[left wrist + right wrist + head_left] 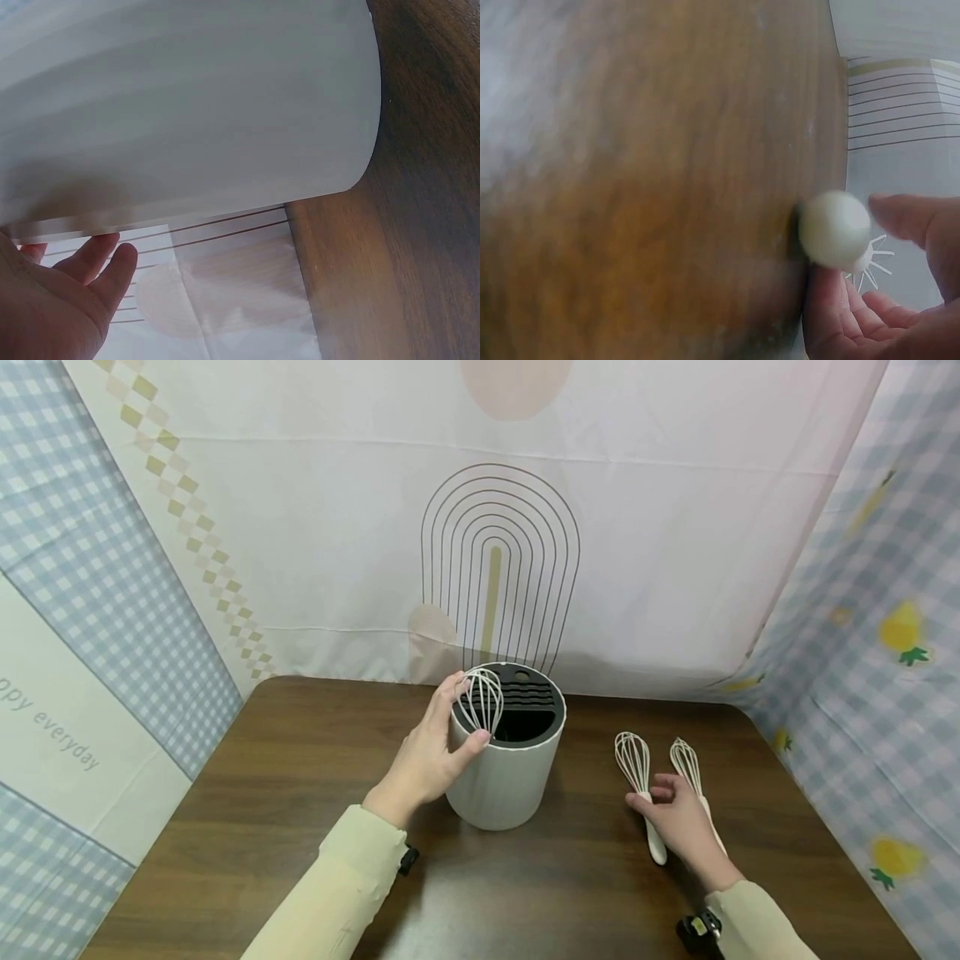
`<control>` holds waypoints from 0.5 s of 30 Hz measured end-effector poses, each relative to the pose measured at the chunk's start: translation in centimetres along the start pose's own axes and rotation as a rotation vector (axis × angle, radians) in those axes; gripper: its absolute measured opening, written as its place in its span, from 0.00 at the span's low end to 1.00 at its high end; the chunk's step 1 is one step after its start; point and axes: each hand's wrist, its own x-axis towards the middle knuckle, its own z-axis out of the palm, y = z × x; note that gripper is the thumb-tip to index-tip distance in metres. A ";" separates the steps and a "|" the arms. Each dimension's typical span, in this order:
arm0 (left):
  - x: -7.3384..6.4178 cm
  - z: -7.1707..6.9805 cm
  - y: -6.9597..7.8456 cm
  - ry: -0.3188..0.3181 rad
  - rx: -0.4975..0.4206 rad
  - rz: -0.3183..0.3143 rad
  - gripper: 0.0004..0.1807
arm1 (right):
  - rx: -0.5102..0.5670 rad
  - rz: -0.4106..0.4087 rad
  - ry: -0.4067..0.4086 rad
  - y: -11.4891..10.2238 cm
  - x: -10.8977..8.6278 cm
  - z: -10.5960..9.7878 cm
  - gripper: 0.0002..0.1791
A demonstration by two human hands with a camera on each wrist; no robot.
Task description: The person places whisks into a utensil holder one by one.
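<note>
A white wire whisk [481,702] stands head up in a pale grey round utensil holder [495,787] with a dark slotted top. Beside that whisk head my left hand [431,750] is at the holder's left rim, its thumb and fingers spread apart around the wires. In the left wrist view, the fingers [112,277] look relaxed along the holder's side. My right hand [678,818] is over a second whisk [656,843] lying on the table. Its thumb and fingers are on either side of the white handle [835,229], with a gap at the thumb.
A third whisk [686,762] lies just right of my right hand, partly covered by it. The wooden table [300,760] meets a patterned white cloth [337,543] at the back. Checked cloth [892,710] hangs along the right side.
</note>
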 end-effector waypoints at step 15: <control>0.0 0.0 -0.1 -0.003 0.001 0.004 0.40 | -0.048 -0.029 0.012 0.1 -0.1 0.2 0.31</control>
